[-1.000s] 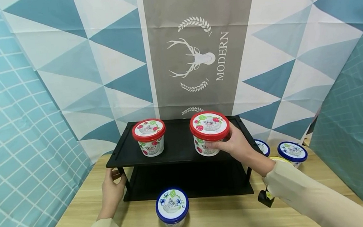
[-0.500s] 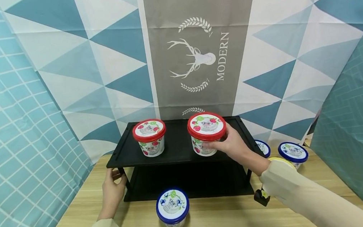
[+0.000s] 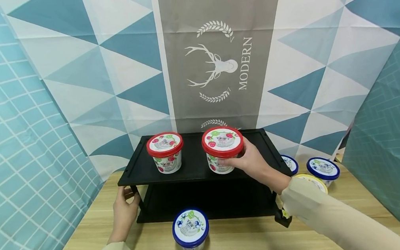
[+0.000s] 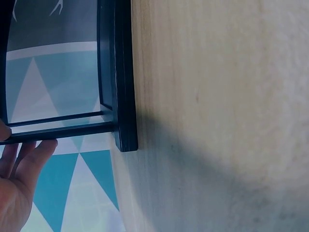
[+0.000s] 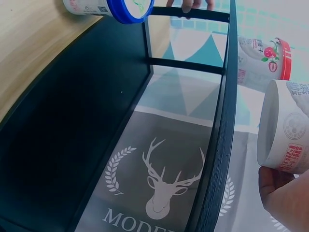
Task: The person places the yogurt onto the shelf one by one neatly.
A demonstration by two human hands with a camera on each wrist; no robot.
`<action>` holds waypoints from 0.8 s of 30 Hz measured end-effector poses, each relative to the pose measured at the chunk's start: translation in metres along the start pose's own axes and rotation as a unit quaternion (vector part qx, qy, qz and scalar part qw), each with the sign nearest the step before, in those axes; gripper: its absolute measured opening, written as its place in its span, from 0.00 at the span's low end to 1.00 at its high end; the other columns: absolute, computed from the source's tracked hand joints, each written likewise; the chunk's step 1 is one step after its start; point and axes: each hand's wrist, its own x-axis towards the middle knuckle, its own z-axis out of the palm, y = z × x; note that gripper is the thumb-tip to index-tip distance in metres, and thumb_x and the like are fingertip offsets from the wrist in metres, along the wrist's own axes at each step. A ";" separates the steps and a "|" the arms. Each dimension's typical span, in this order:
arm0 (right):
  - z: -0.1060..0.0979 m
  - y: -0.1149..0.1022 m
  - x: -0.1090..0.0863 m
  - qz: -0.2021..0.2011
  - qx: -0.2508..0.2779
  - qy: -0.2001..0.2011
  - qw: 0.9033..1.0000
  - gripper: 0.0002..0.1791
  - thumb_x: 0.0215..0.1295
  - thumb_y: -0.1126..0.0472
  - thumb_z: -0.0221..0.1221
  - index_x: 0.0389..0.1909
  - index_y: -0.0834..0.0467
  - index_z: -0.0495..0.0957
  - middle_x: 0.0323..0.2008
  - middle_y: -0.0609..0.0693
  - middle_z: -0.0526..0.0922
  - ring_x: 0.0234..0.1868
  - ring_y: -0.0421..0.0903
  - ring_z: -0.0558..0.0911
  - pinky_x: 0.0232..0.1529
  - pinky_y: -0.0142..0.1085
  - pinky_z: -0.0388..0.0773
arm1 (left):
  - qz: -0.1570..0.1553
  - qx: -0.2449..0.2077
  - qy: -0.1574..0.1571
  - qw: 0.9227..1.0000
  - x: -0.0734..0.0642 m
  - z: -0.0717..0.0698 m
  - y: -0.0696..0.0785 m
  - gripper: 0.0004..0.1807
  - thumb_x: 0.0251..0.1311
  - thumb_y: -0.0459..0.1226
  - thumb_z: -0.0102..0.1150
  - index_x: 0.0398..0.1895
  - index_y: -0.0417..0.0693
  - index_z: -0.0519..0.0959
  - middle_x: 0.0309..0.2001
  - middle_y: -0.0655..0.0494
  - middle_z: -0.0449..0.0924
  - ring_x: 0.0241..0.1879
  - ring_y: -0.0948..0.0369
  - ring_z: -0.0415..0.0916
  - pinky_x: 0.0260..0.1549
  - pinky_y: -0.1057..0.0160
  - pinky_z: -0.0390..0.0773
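Note:
A black two-tier shelf rack [image 3: 195, 157] stands on the wooden table. At its left front post my left hand [image 3: 123, 213] holds on; the left wrist view shows thumb and fingers [image 4: 33, 166] on either side of the post. My right hand [image 3: 255, 162] grips a red-lidded tub with a strawberry print [image 3: 223, 142] over the upper tier. In the right wrist view its white base [image 5: 270, 123] shows, apart from the rack. Another red-lidded tub [image 3: 167, 153] sits upright on the upper tier, to the left. In front of the rack stands a blue-lidded tub [image 3: 190, 229].
Right of the rack, partly behind my right sleeve [image 3: 321, 209], are two blue-lidded tubs [image 3: 322, 168] and a yellow-lidded one [image 3: 313, 180]. A patterned cloth [image 3: 208, 53] hangs close behind the rack. Blue tiled cloths flank both sides of the table [image 3: 242, 244].
My right hand has carried the red-lidded tub a little left over the upper tier, toward the other red-lidded tub. The left hand keeps its place at the post.

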 end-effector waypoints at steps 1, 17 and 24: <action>0.001 0.000 0.000 -0.003 0.003 -0.001 1.000 0.39 0.53 0.61 0.67 0.64 0.56 0.58 0.60 0.56 0.71 0.58 0.54 0.72 0.55 0.49 0.74 | -0.001 0.000 -0.001 1.000 0.000 0.000 0.000 0.24 0.63 0.30 0.49 0.62 0.49 0.62 0.48 0.39 0.73 0.51 0.41 0.74 0.39 0.48 0.76; 0.008 -0.001 0.006 -0.010 0.014 -0.008 1.000 0.39 0.53 0.60 0.67 0.64 0.56 0.59 0.59 0.56 0.71 0.58 0.53 0.73 0.56 0.47 0.74 | -0.001 0.002 -0.003 1.000 -0.002 -0.001 0.002 0.24 0.63 0.30 0.49 0.62 0.48 0.61 0.48 0.38 0.73 0.51 0.41 0.74 0.40 0.47 0.75; 0.012 -0.005 0.008 -0.016 0.025 -0.011 0.999 0.38 0.53 0.62 0.66 0.64 0.56 0.59 0.59 0.55 0.71 0.58 0.53 0.73 0.55 0.48 0.74 | -0.002 -0.001 0.002 1.000 -0.001 0.000 0.000 0.25 0.62 0.29 0.50 0.62 0.49 0.62 0.48 0.39 0.73 0.51 0.41 0.74 0.40 0.47 0.75</action>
